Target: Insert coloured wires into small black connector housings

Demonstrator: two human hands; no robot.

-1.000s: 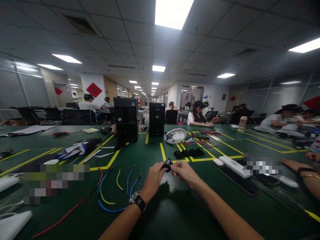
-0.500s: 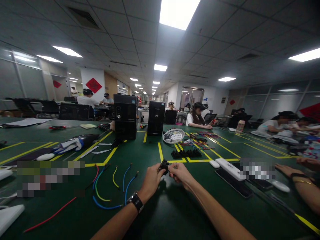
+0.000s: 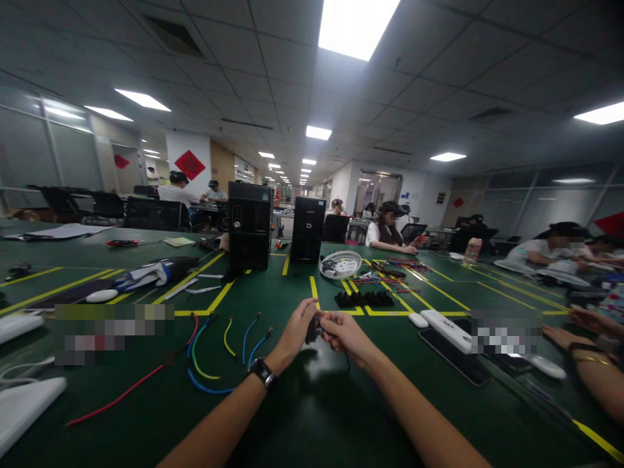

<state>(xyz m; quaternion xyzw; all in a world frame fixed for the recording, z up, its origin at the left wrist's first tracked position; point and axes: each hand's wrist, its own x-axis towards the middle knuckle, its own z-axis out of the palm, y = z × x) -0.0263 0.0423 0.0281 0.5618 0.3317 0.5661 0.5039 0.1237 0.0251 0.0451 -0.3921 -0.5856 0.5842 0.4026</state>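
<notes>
Over the green table, my left hand grips a small black part, mostly covered by the fingers. My right hand is closed in a pinch against that part's right side. Below its palm a short stretch of thin blue wire shows; the wire's other end is hidden in the fingers. Left of my hands lie loose wires: a yellow wire, short blue wires, a green wire and a long red wire. Beyond my hands sits a row of black parts.
Two black computer towers stand at the back, near a white basket and bundled coloured wires. A white power bank and phone lie right. Another person's arm rests at the right edge.
My hands have shifted slightly left and turned the black part lower between the fingers. The blue wire below my right hand now shows. The whole view has swung a little left.
</notes>
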